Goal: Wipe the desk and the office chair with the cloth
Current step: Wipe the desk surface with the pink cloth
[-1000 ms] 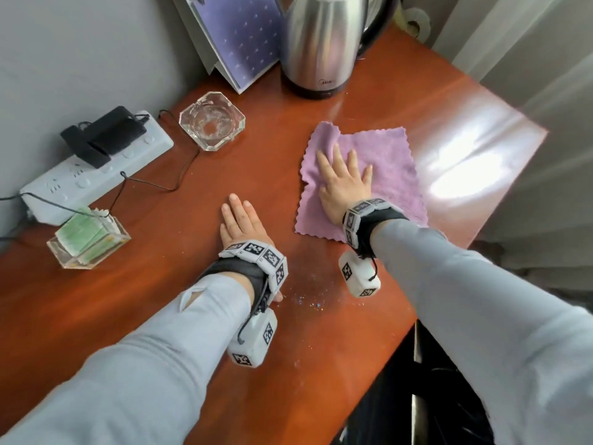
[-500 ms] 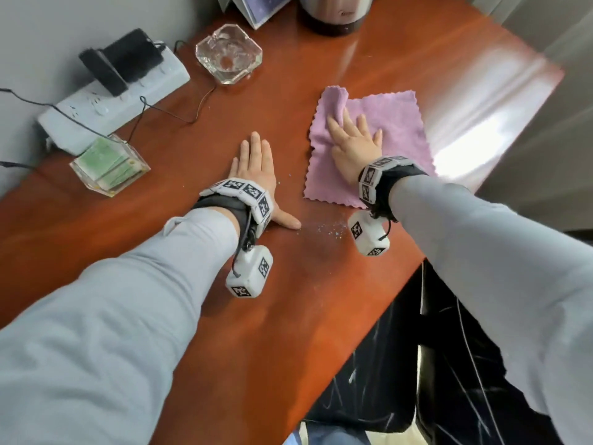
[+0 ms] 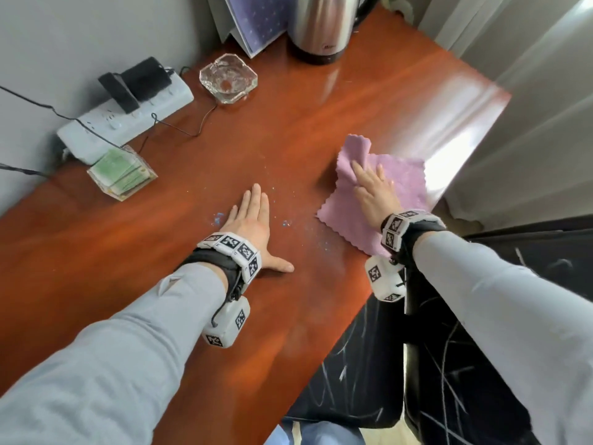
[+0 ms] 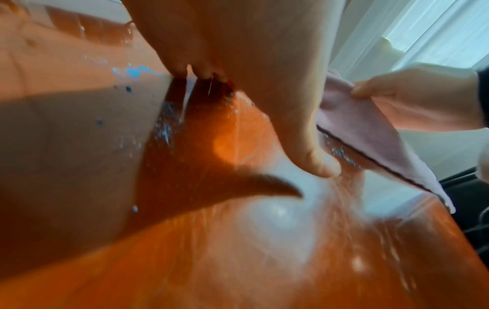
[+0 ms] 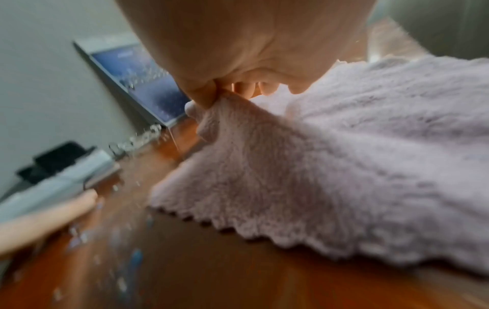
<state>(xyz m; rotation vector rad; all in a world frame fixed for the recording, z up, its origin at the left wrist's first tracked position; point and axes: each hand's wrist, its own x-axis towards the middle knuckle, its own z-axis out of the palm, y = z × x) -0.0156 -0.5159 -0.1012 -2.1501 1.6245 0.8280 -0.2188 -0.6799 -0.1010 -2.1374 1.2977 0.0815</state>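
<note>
Reddish wood desk (image 3: 321,117) ran along grey wall. Lilac cloth (image 3: 404,178) lay near its R edge w/ right hand (image 3: 373,191) on top, thumb & fingers pinching a raised fold. Left hand (image 3: 250,220) lay flat, fingers straight, beside blue specks (image 3: 219,216).

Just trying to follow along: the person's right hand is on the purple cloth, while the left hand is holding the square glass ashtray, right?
Not quite. The left hand lies flat on the reddish-brown wooden desk, holding nothing; the square glass ashtray sits apart, nearer the wall. The head view shows this. The right hand is indeed on the purple cloth.
</note>
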